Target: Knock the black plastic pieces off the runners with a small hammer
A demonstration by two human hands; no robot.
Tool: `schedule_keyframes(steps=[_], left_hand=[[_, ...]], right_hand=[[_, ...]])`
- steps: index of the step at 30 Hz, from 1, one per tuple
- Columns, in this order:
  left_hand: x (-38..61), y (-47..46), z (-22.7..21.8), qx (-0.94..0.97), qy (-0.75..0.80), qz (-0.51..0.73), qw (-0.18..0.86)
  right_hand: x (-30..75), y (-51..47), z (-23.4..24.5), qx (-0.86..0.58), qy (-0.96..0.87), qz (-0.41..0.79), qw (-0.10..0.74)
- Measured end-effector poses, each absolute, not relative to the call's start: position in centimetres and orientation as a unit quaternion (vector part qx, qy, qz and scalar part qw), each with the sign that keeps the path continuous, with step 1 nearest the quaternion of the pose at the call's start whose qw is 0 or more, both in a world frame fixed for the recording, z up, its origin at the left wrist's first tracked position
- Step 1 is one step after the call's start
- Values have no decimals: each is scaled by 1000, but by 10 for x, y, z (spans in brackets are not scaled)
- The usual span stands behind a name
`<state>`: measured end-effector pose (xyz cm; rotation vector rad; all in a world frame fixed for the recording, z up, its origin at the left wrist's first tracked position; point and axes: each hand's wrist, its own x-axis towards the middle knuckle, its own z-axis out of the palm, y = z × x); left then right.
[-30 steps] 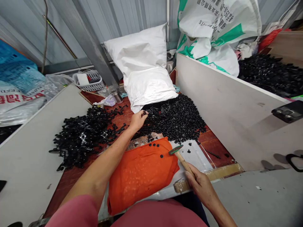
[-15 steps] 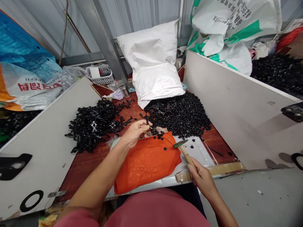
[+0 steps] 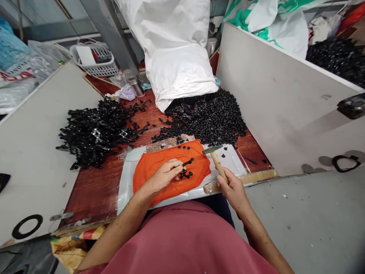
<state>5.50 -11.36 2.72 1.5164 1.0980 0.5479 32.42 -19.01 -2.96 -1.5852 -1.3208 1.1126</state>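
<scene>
My left hand [image 3: 168,173] is closed on a branched black plastic part [image 3: 186,173], held over the orange cloth [image 3: 159,190]. The part's thin arms end in round knobs; my fingers hide its near end. In my right hand [image 3: 232,186] is a small hammer [image 3: 218,164], gripped by its wooden handle. Its green-edged metal head stands just right of the cloth's edge. A few small black pieces [image 3: 184,147] lie on the cloth's far edge. Beyond them spreads a heap of small black knob-like pieces [image 3: 219,118].
A tangled pile of black branched parts [image 3: 94,133] lies at the left. A white sack [image 3: 179,68] stands behind the heap. Pale boards [image 3: 270,95] wall in both sides. A basket [image 3: 95,64] and a metal canister [image 3: 137,85] stand at the back left.
My left hand has come back toward my body, from the heap's near edge to over the orange cloth, with the black part in it. The view has tilted down; the hammer stays in my right hand.
</scene>
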Motion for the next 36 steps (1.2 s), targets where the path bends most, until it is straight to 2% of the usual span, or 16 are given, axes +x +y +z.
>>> schedule_keyframes(steps=[4, 7, 10, 15, 19, 23, 26, 29, 36], left_hand=[[67, -119, 28, 720, 411, 172, 533], [75, -124, 21, 751, 387, 160, 510], [80, -129, 11, 723, 422, 204, 508], [90, -143, 8, 682, 468, 293, 480], [96, -145, 12, 712, 448, 256, 477], [85, -118, 9, 703, 509, 243, 433], [73, -90, 6, 716, 540, 220, 384], [70, -75, 2, 734, 531, 190, 379], [77, -80, -7, 721, 545, 176, 391]], right_hand=[[299, -184, 0, -554, -493, 517, 428], [283, -176, 9, -518, -520, 538, 414], [272, -174, 2, -534, -506, 529, 422], [258, -176, -13, -568, -434, 502, 486], [256, -174, -14, -564, -434, 508, 484], [278, -178, -12, -578, -493, 476, 443], [304, -188, -18, -638, -572, 371, 358], [321, -199, -29, -681, -591, 321, 290], [323, -204, -37, -703, -603, 289, 243]])
